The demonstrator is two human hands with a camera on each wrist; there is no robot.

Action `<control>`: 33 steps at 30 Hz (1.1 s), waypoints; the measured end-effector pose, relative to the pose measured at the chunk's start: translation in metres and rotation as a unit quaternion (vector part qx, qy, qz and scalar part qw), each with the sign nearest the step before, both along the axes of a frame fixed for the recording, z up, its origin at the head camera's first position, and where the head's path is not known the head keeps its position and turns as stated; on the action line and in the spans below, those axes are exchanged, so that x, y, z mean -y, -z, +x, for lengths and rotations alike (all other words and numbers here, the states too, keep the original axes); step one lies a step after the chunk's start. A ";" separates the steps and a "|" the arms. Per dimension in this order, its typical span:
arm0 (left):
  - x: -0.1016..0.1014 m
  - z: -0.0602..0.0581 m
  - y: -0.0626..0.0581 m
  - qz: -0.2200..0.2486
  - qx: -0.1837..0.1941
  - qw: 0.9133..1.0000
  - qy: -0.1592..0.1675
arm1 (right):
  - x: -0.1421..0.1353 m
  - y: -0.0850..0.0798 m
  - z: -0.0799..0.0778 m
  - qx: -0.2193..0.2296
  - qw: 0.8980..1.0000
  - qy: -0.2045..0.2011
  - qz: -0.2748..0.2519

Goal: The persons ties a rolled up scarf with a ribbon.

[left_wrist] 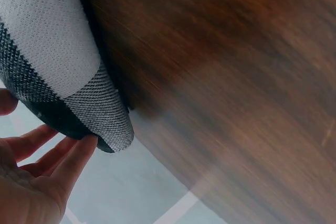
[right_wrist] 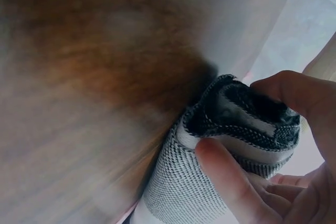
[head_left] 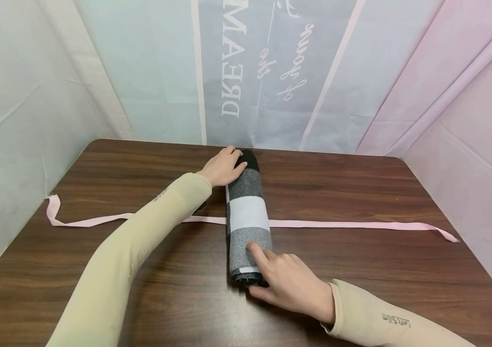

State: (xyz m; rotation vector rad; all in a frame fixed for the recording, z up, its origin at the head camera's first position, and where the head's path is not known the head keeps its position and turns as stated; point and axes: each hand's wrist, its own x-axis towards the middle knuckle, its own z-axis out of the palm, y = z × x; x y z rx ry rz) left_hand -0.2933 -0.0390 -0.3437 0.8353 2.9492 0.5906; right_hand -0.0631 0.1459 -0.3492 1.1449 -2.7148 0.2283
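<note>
A rolled-up cloth [head_left: 249, 212] in black, grey and white checks lies lengthwise on the table, its layers showing at the near end. At the far end, my left hand [head_left: 224, 166] holds the roll, thumb on the near side of the black part and fingertips [left_wrist: 86, 142] against the end. My right hand [head_left: 293, 284] grips the near end, with the index finger along the top and the thumb at the rolled edge. Beneath the roll a pink ribbon [head_left: 328, 224] runs crosswise, sticking out on both sides.
The brown wooden table [head_left: 337, 188] ends at a printed fabric backdrop [head_left: 267, 72]. Pale fabric walls stand at the left and right. A small dark object [head_left: 201, 207] shows partly behind my left sleeve; its kind is unclear.
</note>
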 end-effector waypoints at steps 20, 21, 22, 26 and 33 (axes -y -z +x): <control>-0.001 0.003 -0.001 -0.003 -0.001 1.000 -0.004 | -0.006 0.000 -0.002 -0.046 0.999 -0.020 0.003; -0.001 0.003 0.000 -0.004 -0.001 1.000 -0.004 | -0.007 -0.001 -0.002 -0.047 0.999 -0.022 0.000; -0.001 0.003 0.000 -0.004 -0.002 1.000 -0.005 | -0.008 -0.001 -0.003 -0.046 0.999 -0.024 -0.004; -0.001 0.003 0.002 -0.002 -0.005 1.000 -0.009 | -0.012 -0.004 -0.004 -0.045 0.998 -0.029 -0.021; 0.002 0.003 0.001 0.004 -0.003 1.000 -0.007 | -0.017 -0.005 -0.009 -0.053 0.997 -0.028 -0.057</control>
